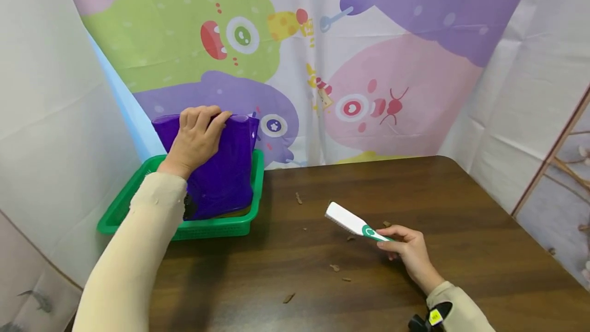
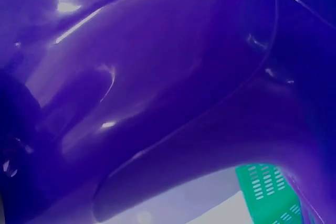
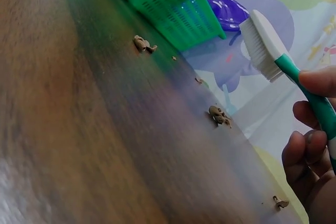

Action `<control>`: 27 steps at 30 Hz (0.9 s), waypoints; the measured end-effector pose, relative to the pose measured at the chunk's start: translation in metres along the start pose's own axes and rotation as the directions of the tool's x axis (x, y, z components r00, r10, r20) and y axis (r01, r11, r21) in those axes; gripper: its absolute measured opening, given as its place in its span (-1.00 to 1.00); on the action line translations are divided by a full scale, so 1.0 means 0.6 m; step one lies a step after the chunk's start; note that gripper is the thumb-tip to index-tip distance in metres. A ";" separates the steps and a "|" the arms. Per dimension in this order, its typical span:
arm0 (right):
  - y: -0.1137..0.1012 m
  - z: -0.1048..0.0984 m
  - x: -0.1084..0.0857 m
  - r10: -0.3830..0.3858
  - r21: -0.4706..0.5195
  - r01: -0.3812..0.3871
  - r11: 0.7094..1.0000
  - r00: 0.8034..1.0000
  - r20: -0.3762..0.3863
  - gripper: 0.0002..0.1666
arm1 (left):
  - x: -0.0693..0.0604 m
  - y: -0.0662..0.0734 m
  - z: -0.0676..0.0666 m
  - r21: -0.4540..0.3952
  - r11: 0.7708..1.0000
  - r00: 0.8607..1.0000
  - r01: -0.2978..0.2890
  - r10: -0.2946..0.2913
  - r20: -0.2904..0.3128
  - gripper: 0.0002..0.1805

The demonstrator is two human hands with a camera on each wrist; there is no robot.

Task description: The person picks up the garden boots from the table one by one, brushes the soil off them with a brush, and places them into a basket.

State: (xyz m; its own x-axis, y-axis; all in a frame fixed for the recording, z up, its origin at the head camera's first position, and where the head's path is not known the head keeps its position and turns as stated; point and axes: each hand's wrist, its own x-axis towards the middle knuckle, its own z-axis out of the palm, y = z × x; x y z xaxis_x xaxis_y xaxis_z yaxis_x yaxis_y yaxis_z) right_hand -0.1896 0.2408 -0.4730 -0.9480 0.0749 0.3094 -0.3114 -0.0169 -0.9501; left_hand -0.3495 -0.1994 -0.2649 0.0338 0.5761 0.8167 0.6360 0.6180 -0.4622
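At the left of the head view, my left hand (image 1: 195, 135) grips the top edge of a glossy purple plastic item (image 1: 226, 173); whether it is a bag or something else, I cannot tell. It stands upright in a green plastic basket (image 1: 216, 228). Its shiny, creased surface (image 2: 157, 77) fills most of the left wrist view. On the right, my right hand (image 1: 410, 250) holds a white-and-green brush (image 1: 345, 218) by its handle, above the table. White bristles (image 3: 257, 51) show in the right wrist view. Small brown scraps (image 1: 289, 297) lie scattered on the table below.
The dark brown wooden table (image 1: 392, 183) reaches back to a cartoon-printed curtain (image 1: 295, 65). Pale cloth (image 1: 46, 91) hangs at the left. More brown scraps (image 3: 218, 116) lie near the table's edge in the right wrist view.
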 end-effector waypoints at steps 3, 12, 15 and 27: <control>0.000 0.001 0.001 0.000 -0.005 0.000 1.000 1.000 0.008 -0.74 | -0.007 -0.001 0.002 0.024 1.000 1.000 0.012 -0.012 -0.007 -0.72; 0.001 0.003 0.000 0.008 -0.005 -0.008 1.000 1.000 0.011 -0.73 | -0.012 0.008 0.002 -0.002 1.000 0.999 -0.014 0.013 -0.049 -0.78; 0.000 0.003 -0.001 0.007 -0.008 -0.007 1.000 1.000 0.009 -0.74 | -0.008 0.012 -0.003 -0.022 0.999 1.000 -0.023 0.023 -0.018 -0.75; 0.000 0.004 -0.002 0.004 0.001 -0.004 1.000 1.000 0.020 -0.75 | -0.024 0.031 -0.018 -0.006 0.998 0.965 0.069 -0.065 0.255 -0.08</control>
State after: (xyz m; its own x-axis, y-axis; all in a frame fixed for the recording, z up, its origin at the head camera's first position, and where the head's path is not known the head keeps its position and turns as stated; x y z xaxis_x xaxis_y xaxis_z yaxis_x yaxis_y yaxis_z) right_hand -0.1889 0.2384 -0.4731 -0.9503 0.0546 0.3064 -0.3078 -0.0177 -0.9513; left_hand -0.3299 -0.2021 -0.2812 -0.2054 0.6517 0.7301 0.6410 0.6533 -0.4028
